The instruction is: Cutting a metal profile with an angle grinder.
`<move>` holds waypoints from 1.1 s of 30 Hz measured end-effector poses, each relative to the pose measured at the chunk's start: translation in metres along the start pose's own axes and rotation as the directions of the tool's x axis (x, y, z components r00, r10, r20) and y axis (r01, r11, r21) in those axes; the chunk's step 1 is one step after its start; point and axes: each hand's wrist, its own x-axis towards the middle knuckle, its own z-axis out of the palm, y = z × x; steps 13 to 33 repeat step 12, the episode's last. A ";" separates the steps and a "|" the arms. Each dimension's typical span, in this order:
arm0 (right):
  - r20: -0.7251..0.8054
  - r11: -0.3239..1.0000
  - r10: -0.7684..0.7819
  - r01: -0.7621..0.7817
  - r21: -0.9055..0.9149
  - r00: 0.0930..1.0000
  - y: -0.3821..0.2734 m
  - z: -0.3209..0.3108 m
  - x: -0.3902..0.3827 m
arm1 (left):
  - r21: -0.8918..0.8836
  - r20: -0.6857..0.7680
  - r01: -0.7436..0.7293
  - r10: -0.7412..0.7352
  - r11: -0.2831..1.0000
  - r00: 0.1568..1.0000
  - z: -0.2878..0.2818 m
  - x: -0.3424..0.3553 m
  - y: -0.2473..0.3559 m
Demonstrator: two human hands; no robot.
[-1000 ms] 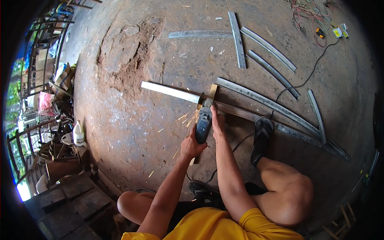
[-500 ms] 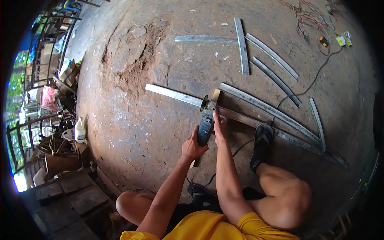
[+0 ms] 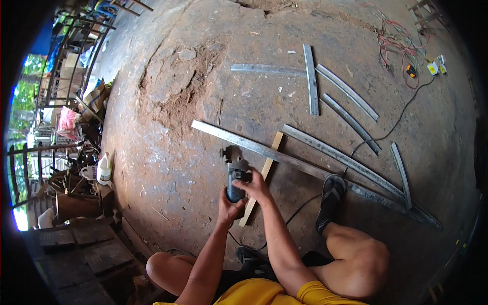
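An angle grinder (image 3: 235,189) with a dark blue-grey body is between my two hands, left of a wooden strip (image 3: 266,168). My left hand (image 3: 230,207) is wrapped round its rear end. My right hand (image 3: 256,187) grips its right side, thumb across the body. The grinder's head and disc are dark and hard to make out. Beyond it a long metal bar (image 3: 229,136) crosses over the wooden strip and runs to the right, under my sandalled foot (image 3: 333,195). The grinder appears apart from the bar.
Several cut metal lengths (image 3: 311,81) lie farther off, and a longer channel (image 3: 340,157) beside the bar. A black cord (image 3: 401,109) trails across the floor. Tangled cables (image 3: 391,43) and a tape measure (image 3: 410,71) are at far right. A white jug (image 3: 104,170) stands by clutter at left.
The grinder has come off the metal bar, moving left and toward me. My right hand has shifted from near its head onto the body. The view has tilted slightly.
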 end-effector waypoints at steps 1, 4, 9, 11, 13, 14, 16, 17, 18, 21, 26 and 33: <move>0.092 0.993 0.068 -0.077 0.094 0.993 -0.004 0.012 0.000 | 0.087 -0.169 -0.029 0.043 0.996 0.985 -0.001 0.004 -0.015; -0.249 0.998 -0.039 0.024 -0.064 0.968 0.008 0.005 -0.003 | 0.204 -0.408 0.220 -0.121 0.954 0.905 0.002 0.013 -0.016; -0.607 0.920 -0.211 -0.054 -0.388 0.766 -0.001 -0.068 -0.017 | 0.203 -0.711 0.497 -0.222 0.844 0.667 -0.029 0.038 -0.068; -0.655 0.901 -0.232 -0.095 -0.424 0.719 -0.009 -0.079 -0.018 | 0.130 -0.767 0.580 -0.289 0.805 0.573 -0.034 0.046 -0.076; -0.569 0.842 -0.323 -0.045 -0.538 0.756 0.001 -0.080 -0.017 | 0.105 -0.765 0.583 -0.309 0.806 0.565 -0.027 0.048 -0.079; -0.569 0.842 -0.323 -0.045 -0.538 0.756 0.001 -0.080 -0.017 | 0.105 -0.765 0.583 -0.309 0.806 0.565 -0.027 0.048 -0.079; -0.569 0.842 -0.323 -0.045 -0.538 0.756 0.001 -0.080 -0.017 | 0.105 -0.765 0.583 -0.309 0.806 0.565 -0.027 0.048 -0.079; -0.569 0.842 -0.323 -0.045 -0.538 0.756 0.001 -0.080 -0.017 | 0.105 -0.765 0.583 -0.309 0.806 0.565 -0.027 0.048 -0.079; -0.569 0.842 -0.323 -0.045 -0.538 0.756 0.001 -0.080 -0.017 | 0.105 -0.765 0.583 -0.309 0.806 0.565 -0.027 0.048 -0.079; -0.569 0.842 -0.323 -0.045 -0.538 0.756 0.001 -0.080 -0.017 | 0.105 -0.765 0.583 -0.309 0.806 0.565 -0.027 0.048 -0.079; -0.569 0.842 -0.323 -0.045 -0.538 0.756 0.001 -0.080 -0.017 | 0.105 -0.765 0.583 -0.309 0.806 0.565 -0.027 0.048 -0.079; -0.569 0.842 -0.323 -0.045 -0.538 0.756 0.001 -0.080 -0.017 | 0.105 -0.765 0.583 -0.309 0.806 0.565 -0.027 0.048 -0.079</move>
